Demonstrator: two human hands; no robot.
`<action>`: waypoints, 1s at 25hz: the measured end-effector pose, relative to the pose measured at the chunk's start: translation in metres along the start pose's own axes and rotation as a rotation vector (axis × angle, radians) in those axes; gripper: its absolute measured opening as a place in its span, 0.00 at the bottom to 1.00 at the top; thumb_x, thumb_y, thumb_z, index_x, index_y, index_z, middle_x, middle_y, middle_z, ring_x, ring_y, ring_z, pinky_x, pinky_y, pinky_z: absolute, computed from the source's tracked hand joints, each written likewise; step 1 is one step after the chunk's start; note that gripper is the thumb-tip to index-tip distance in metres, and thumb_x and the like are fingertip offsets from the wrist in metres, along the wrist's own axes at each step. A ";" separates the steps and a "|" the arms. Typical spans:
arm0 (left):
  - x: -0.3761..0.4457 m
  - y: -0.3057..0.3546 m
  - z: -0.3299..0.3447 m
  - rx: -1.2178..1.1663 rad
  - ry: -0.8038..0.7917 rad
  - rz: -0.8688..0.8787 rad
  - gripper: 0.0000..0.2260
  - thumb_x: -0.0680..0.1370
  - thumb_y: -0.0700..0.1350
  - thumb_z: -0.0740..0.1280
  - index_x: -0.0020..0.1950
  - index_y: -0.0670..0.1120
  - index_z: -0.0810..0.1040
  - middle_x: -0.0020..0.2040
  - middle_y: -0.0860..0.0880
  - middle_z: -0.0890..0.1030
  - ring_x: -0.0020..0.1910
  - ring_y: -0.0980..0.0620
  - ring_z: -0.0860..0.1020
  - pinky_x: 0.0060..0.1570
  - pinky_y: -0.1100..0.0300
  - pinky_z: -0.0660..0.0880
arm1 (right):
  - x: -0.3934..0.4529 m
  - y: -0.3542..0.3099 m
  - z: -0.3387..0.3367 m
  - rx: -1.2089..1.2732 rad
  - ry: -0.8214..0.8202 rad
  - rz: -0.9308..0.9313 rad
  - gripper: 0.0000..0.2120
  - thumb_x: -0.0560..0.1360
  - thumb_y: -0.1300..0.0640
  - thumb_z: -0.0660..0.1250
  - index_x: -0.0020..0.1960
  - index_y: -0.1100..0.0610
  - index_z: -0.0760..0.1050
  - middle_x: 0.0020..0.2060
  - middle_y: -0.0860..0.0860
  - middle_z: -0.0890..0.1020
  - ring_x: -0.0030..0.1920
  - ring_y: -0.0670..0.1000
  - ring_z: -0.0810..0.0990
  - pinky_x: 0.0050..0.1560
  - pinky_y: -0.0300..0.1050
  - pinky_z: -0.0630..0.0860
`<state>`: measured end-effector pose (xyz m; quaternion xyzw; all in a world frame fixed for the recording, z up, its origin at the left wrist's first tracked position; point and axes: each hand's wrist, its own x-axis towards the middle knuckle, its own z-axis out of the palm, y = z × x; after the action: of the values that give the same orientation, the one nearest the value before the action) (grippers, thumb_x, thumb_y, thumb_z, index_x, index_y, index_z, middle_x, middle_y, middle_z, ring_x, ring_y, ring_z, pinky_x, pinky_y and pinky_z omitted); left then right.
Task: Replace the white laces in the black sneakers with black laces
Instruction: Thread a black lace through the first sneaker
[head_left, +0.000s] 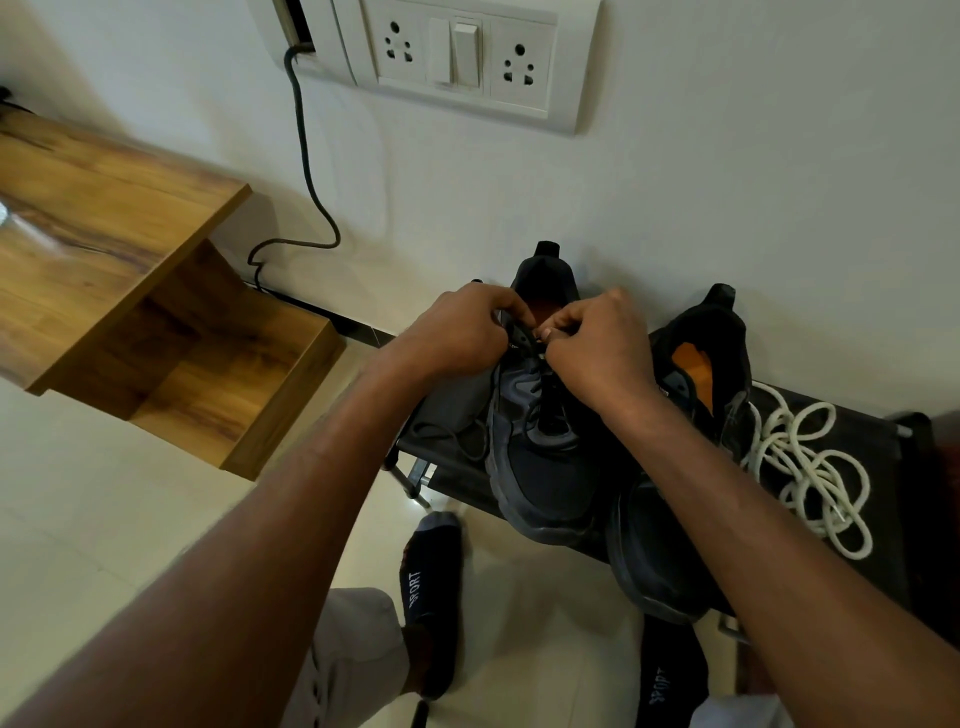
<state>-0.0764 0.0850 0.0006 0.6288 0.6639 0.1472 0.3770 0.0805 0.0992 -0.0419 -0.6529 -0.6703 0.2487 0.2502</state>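
We're working the black lace through the top eyelets of the left sneaker, left hand and right hand both pinching it up close for control. White laces are sitting piled at right, out of our way.

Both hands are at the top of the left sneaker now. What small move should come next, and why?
Probably pull the black lace through the top eyelet and snug it. Both the left hand and the right hand pinch it near the sneaker opening, and the rows below already look laced. The white laces lie loose on the rack.
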 end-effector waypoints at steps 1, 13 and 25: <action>0.000 0.001 0.001 -0.001 0.005 -0.006 0.21 0.76 0.31 0.59 0.57 0.52 0.83 0.50 0.43 0.83 0.41 0.48 0.77 0.36 0.58 0.70 | -0.001 -0.001 -0.002 -0.031 -0.019 -0.022 0.09 0.74 0.56 0.72 0.37 0.45 0.81 0.51 0.51 0.79 0.52 0.55 0.81 0.48 0.53 0.83; 0.000 0.003 0.002 -0.017 0.002 0.004 0.21 0.77 0.32 0.59 0.55 0.55 0.84 0.48 0.42 0.84 0.38 0.44 0.77 0.35 0.56 0.70 | -0.003 0.003 -0.008 -0.015 0.002 0.079 0.07 0.78 0.59 0.72 0.42 0.51 0.85 0.56 0.51 0.72 0.53 0.52 0.78 0.41 0.40 0.72; 0.003 -0.001 0.014 0.022 0.206 -0.072 0.09 0.74 0.46 0.79 0.47 0.44 0.82 0.43 0.50 0.83 0.44 0.52 0.80 0.38 0.61 0.73 | -0.004 0.004 -0.008 0.078 -0.099 0.019 0.04 0.80 0.52 0.72 0.49 0.46 0.86 0.56 0.51 0.69 0.59 0.55 0.78 0.60 0.48 0.78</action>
<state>-0.0673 0.0839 -0.0109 0.5900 0.7231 0.1902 0.3048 0.0884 0.0957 -0.0386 -0.6359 -0.6656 0.3087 0.2397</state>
